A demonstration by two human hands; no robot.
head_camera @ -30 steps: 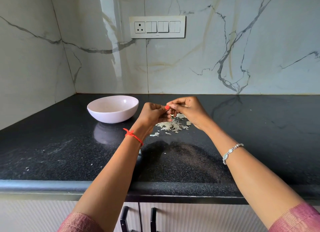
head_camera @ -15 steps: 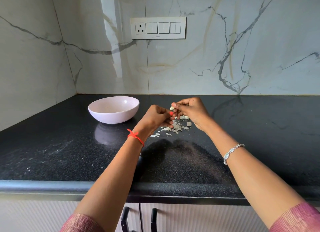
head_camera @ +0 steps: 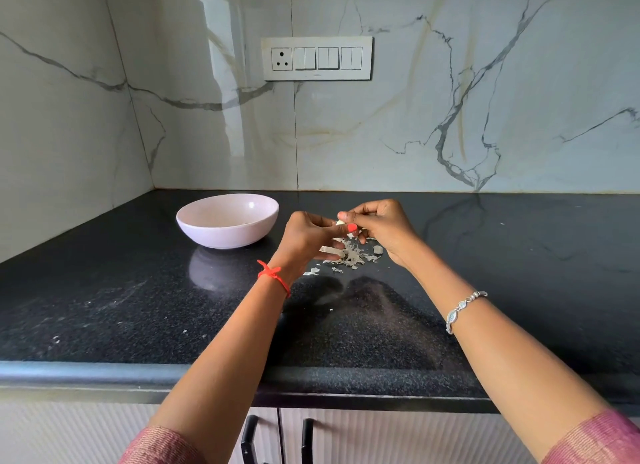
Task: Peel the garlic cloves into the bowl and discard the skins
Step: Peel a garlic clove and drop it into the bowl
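No text, label, brand, number or sign can be read. On the switch plate [head_camera: 317, 58] a small dark mark is seen on the lower rim, below the middle switches, but it is too small to be made out.
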